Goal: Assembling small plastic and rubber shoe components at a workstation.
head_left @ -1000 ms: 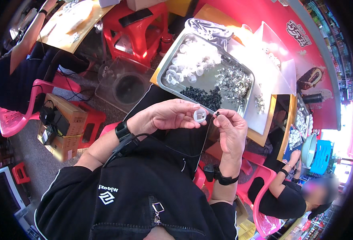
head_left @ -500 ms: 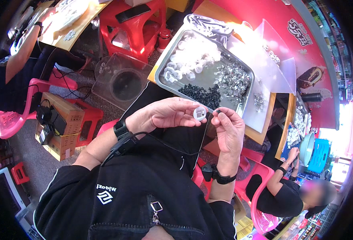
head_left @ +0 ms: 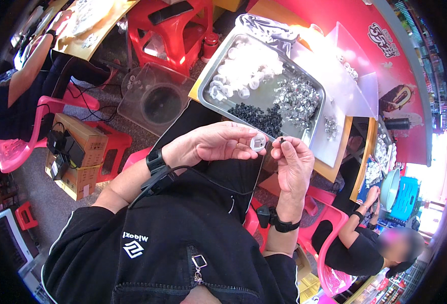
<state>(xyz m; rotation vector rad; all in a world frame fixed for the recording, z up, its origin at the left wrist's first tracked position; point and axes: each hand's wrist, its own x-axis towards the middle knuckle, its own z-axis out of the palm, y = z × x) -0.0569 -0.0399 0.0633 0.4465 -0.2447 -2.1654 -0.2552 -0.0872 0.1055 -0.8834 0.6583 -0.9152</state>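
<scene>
My left hand (head_left: 228, 143) pinches a small round white plastic part (head_left: 258, 143) with a cut-out in its middle. Just to its right, my right hand (head_left: 291, 159) grips a tiny black piece (head_left: 282, 140) between thumb and forefinger; the two parts are close but apart. Beyond both hands lies a metal tray (head_left: 203, 93). It carries a heap of white plastic parts (head_left: 249, 68) at the far left, small black pieces (head_left: 256, 115) along the near side, and shiny metal bits (head_left: 298, 99) on the right.
A white sheet (head_left: 330, 147) with loose metal bits lies right of the tray. Red stools (head_left: 173, 38) stand at the far left, near a clear plastic bin (head_left: 155, 101). Cardboard boxes (head_left: 84, 144) sit left. One person (head_left: 357, 245) works at right, another (head_left: 28, 76) at left.
Both hands have shifted slightly to the right. The white part has turned a little, and the black piece now shows more clearly above my right fingertips.
</scene>
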